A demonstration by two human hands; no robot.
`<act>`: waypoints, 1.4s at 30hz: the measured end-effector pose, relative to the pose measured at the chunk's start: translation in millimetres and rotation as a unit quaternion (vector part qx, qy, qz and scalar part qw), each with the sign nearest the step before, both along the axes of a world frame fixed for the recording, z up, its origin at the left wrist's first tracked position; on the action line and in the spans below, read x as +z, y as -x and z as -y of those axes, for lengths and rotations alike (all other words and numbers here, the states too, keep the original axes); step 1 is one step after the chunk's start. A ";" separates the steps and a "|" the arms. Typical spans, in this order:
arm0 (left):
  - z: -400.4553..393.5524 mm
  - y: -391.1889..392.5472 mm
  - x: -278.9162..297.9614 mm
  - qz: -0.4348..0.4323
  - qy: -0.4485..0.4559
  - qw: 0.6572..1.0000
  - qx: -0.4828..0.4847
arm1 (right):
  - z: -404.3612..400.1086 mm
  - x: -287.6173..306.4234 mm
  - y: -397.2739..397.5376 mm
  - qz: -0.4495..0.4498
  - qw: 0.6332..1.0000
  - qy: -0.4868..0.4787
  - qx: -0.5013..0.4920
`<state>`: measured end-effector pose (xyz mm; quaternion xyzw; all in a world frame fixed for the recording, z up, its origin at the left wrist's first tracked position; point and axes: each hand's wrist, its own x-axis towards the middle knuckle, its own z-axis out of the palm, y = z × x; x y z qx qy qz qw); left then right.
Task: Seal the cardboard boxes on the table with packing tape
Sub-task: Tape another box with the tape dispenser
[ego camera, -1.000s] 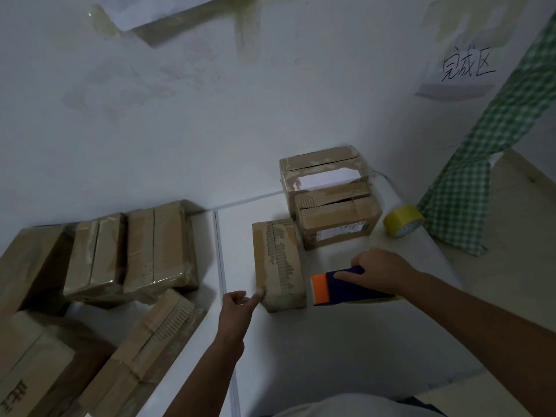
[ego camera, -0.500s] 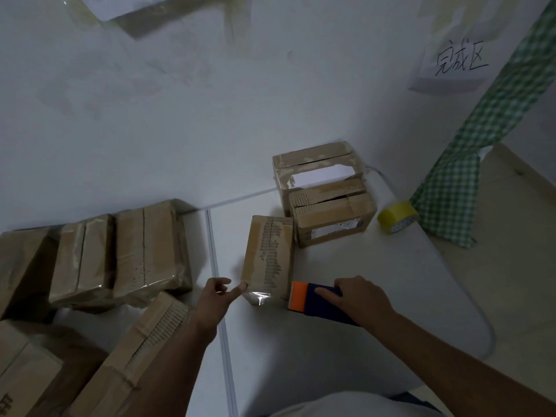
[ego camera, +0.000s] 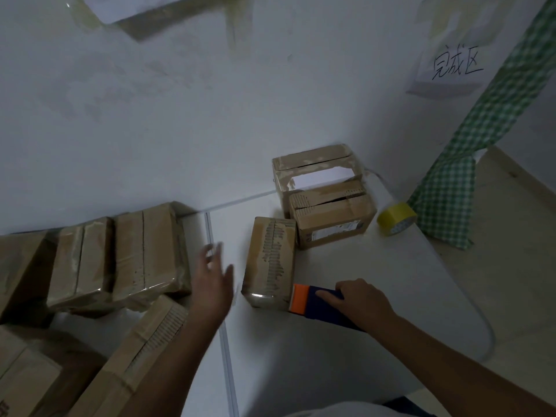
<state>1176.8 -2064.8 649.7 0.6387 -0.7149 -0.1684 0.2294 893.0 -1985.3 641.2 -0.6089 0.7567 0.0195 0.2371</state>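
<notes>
Left hand (ego camera: 212, 279), fingers spread and blurred, hovers free beside the narrow cardboard box (ego camera: 270, 261) on the white surface (ego camera: 376, 296). Right hand (ego camera: 359, 302) grips the blue-and-orange tape dispenser (ego camera: 313, 305), its orange end touching that box's near corner. Contents cannot be told.

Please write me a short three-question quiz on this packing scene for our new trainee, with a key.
1. True or false: the left hand is gripping the small box in the middle of the table.
2. What does the right hand hold? A) the yellow tape roll B) the blue and orange tape dispenser C) a sheet of paper
3. Fill in: the yellow tape roll lies on the table next to the green checked ____.

Key
1. False: the hand is open and apart from the box.
2. B: the tape dispenser, its orange end at the box's near corner.
3. Cloth.
</notes>
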 end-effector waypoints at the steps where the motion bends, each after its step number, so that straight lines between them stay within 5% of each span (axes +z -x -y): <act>1: 0.9 13.1 6.7 -0.011 0.027 0.996 -0.083 | 0.1 -0.4 0.3 0.002 1.000 0.001 0.000; 5: 6.6 45.2 -5.3 0.184 0.004 0.907 -0.378 | 1.5 3.8 4.9 -0.001 1.000 0.008 0.014; 14: 20.2 28.0 -42.5 0.287 -0.025 0.880 -0.378 | -17.1 12.7 42.0 0.044 0.999 0.002 0.024; 23: 8.5 30.2 -31.2 0.254 -0.034 0.899 -0.355 | -9.3 18.8 44.2 0.024 0.998 -0.045 0.028; 27: -1.4 38.3 -26.9 0.188 -0.033 0.934 -0.301 | -7.3 24.2 49.6 0.031 0.998 -0.042 0.043; 33: -3.8 60.1 -29.1 0.063 -0.027 0.934 -0.350 | 6.8 35.3 42.1 -0.035 0.993 -0.051 0.103; 42: -8.3 57.6 -33.9 0.062 -0.003 0.945 -0.322 | 14.1 25.9 12.0 -0.058 0.994 -0.037 0.090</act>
